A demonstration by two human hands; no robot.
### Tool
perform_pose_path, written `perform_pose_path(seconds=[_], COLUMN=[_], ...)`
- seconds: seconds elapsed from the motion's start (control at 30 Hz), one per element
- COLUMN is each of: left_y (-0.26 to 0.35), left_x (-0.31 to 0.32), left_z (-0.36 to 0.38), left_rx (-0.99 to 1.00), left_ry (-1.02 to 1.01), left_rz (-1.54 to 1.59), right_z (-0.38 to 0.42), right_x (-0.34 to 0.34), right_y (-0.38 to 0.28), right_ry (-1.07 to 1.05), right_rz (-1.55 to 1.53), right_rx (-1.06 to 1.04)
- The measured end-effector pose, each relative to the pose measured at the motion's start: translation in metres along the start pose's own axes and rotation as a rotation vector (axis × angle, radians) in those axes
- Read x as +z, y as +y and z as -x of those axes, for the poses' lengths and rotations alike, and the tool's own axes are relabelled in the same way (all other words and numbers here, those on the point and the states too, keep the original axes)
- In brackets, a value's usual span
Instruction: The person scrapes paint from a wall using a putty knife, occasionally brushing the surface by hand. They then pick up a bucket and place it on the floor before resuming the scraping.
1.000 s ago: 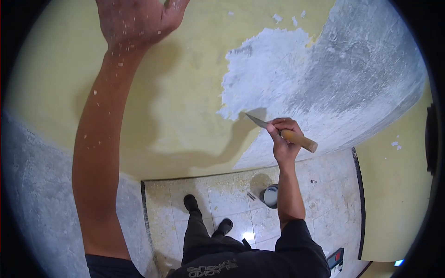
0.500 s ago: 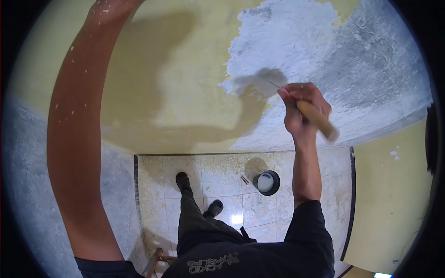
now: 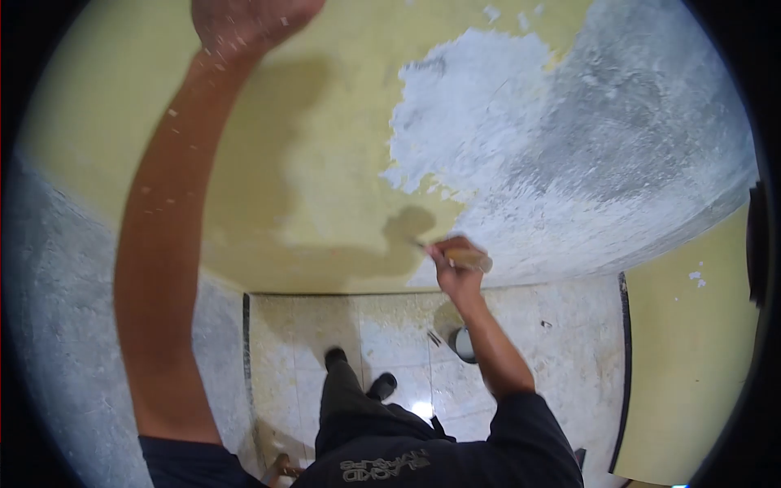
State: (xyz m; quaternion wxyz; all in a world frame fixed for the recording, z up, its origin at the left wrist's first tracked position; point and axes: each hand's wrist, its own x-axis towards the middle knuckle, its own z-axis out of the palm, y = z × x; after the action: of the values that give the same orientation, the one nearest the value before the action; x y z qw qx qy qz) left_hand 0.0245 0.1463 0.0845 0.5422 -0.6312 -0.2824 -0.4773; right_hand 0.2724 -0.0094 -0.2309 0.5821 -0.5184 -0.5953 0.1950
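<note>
My right hand (image 3: 457, 259) is closed round a scraper (image 3: 470, 259) with a light wooden handle; its thin blade points left, at the yellow wall (image 3: 325, 187) near the lower edge of the scraped area. Bare white and grey plaster (image 3: 521, 138) covers the wall's right part, with a ragged border against the yellow paint. My left hand (image 3: 252, 20) is raised at the top left, over the yellow wall and cut by the frame edge; its fingers are out of sight. Pale flakes stick to that arm.
On the tiled floor (image 3: 390, 325), strewn with flakes near the wall, a bucket (image 3: 462, 346) stands partly behind my right forearm. Thin dark pieces (image 3: 434, 337) lie left of it. Something wooden (image 3: 282, 468) shows at bottom left. Another yellow wall (image 3: 691, 350) rises at right.
My right hand has moved down and left with the scraper, from the bare plaster to the lower yellow paint. More of my left hand now shows at the top.
</note>
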Motion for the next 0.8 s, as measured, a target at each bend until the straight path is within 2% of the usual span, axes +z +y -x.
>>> perform_pose_path(seconds=[0.07,0.13,0.2,0.3,0.37,0.4,0.47,0.53,0.6,0.67,0.7,0.8], left_y=[0.008,0.007,0.047,0.12,0.164,0.181,0.201,0.196,0.188,0.178,0.171,0.159], left_x=[0.002,0.015,0.015,0.013,0.006,0.005,-0.001,-0.027,-0.027,-0.019,-0.02,-0.013], left_z=[-0.002,0.011,0.025,0.064,0.104,0.128,0.17,0.17,0.144,0.11,0.08,0.014], left_rx=[-0.087,-0.101,-0.078,0.099,0.261,0.351,0.722,0.761,0.795,0.385,0.287,0.336], left_ry=[0.079,-0.092,-0.233,-0.433,-0.542,-0.584,-0.842,-0.848,-0.839,-0.643,-0.576,-0.47], left_rz=[0.117,0.082,0.193,0.286,0.273,0.254,0.446,0.549,0.638,0.713,0.665,0.544], right_z=[0.049,0.092,0.123,0.163,0.186,0.193,0.208,0.216,0.224,0.229,0.227,0.203], right_x=[-0.011,-0.026,-0.047,-0.067,-0.073,-0.075,-0.074,-0.068,-0.062,-0.058,-0.056,-0.056], right_y=[0.026,0.023,-0.005,-0.028,-0.039,-0.043,-0.054,-0.069,-0.071,-0.069,-0.071,-0.06], right_ry=[0.032,0.135,0.187,0.264,0.43,0.443,0.511,0.513,0.476,0.431,0.378,0.283], right_rz=[0.115,0.011,-0.14,-0.222,-0.346,-0.353,-0.423,-0.469,-0.47,-0.445,-0.407,-0.38], right_rx=[0.007,0.201,0.62,0.623,0.643,0.635,0.598,0.592,0.532,0.548,0.564,0.553])
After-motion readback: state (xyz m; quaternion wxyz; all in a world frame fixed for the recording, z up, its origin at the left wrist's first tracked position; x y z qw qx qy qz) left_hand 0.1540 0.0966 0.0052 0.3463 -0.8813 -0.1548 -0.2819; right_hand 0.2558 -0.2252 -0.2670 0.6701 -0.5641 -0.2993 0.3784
